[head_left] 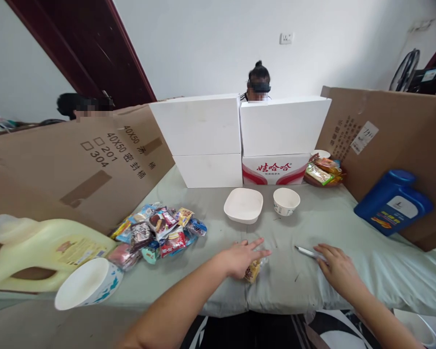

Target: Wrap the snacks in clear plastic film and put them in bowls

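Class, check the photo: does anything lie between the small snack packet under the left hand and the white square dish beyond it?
Nothing visible does. The left hand rests on the snack packet, and only bare cloth lies between it and the white square dish.

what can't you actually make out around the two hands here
Head view, the only one:
snack packet: mostly under the left hand, print unreadable.
thin silver tool: one end under the fingertips of the right hand; pen or blade, cannot tell.
snack pile: wrappers overlap, labels too small.
yellow jug: cut by the left edge, base behind a paper bowl.
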A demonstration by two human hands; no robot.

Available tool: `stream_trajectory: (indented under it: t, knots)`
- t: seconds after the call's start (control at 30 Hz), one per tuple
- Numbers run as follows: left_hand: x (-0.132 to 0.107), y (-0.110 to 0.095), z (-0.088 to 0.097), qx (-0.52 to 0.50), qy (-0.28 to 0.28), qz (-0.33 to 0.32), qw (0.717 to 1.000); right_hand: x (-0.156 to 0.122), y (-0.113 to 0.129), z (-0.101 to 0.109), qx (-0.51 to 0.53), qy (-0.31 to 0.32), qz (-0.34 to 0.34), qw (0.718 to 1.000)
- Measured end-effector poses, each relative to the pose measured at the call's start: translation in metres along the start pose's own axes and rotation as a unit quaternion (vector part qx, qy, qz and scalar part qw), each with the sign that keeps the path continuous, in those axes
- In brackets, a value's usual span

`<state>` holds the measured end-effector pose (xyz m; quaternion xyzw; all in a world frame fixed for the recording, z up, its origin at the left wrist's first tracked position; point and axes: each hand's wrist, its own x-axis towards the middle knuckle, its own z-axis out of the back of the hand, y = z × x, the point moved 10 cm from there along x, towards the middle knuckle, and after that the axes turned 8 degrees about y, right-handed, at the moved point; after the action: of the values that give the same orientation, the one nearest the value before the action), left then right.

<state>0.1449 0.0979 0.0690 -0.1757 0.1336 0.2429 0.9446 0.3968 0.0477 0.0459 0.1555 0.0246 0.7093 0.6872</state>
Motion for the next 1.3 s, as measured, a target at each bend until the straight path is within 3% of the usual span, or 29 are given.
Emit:
stream_trajectory:
  t: [0.1,0.17,0.23,0.3,0.33,0.4,0.5,0.57,0.63,0.73,0.8,0.87,0.93,1.0,1.17,1.23,1.3]
  knots:
    - [0.015,-0.006,-0.003,0.063,0.085,-0.007,0.994,-0.016,-0.01,-0.017,-0.034,0.008,0.016,0.999]
    - [0.02,-0.009,0.001,0.09,0.096,0.004,0.991,-0.02,-0.008,-0.021,-0.037,0.008,0.026,0.999]
    - [0.022,-0.008,0.019,0.113,0.008,0.052,0.992,-0.019,-0.002,-0.02,-0.032,0.003,0.033,0.999]
    - [0.012,-0.004,0.034,0.132,-0.142,0.131,0.972,-0.015,0.004,-0.017,-0.019,0.002,0.04,0.999]
    - [0.004,-0.003,0.033,0.135,-0.207,0.164,0.955,-0.013,0.007,-0.015,-0.012,0.001,0.04,0.999]
    - [-0.01,-0.007,0.013,0.125,-0.283,0.179,0.934,-0.008,0.015,-0.01,0.01,0.0,0.037,0.999]
    - [-0.02,-0.023,-0.027,0.087,-0.317,0.099,0.939,0.002,0.041,0.001,0.046,-0.001,0.061,0.997]
    - [-0.03,-0.027,-0.036,0.051,-0.35,0.066,0.933,0.012,0.07,0.01,0.052,-0.007,0.101,0.994]
    - [-0.042,-0.021,-0.028,0.015,-0.406,0.073,0.911,0.025,0.102,0.017,0.041,-0.017,0.135,0.99]
    - [-0.053,0.001,-0.008,-0.028,-0.481,0.138,0.865,0.05,0.145,0.015,0.005,-0.01,0.167,0.986]
    - [-0.05,0.017,-0.001,-0.059,-0.496,0.163,0.851,0.065,0.168,0.007,-0.027,0.015,0.189,0.981]
    - [-0.04,0.03,-0.003,-0.093,-0.483,0.154,0.857,0.073,0.177,-0.001,-0.05,0.04,0.205,0.977]
    - [-0.031,0.041,-0.01,-0.129,-0.464,0.142,0.865,0.073,0.168,-0.004,-0.057,0.048,0.205,0.976]
    - [-0.03,0.05,-0.017,-0.164,-0.458,0.141,0.862,0.066,0.139,-0.004,-0.058,0.043,0.181,0.981]
    - [-0.03,0.053,-0.02,-0.226,-0.446,0.128,0.857,0.029,0.021,-0.005,-0.073,0.034,0.031,0.996]
    - [-0.031,0.057,-0.021,-0.285,-0.456,0.124,0.834,0.012,-0.009,-0.001,-0.083,0.008,-0.028,0.996]
    - [-0.038,0.068,-0.026,-0.376,-0.489,0.135,0.775,0.0,-0.01,0.009,-0.063,-0.045,-0.042,0.996]
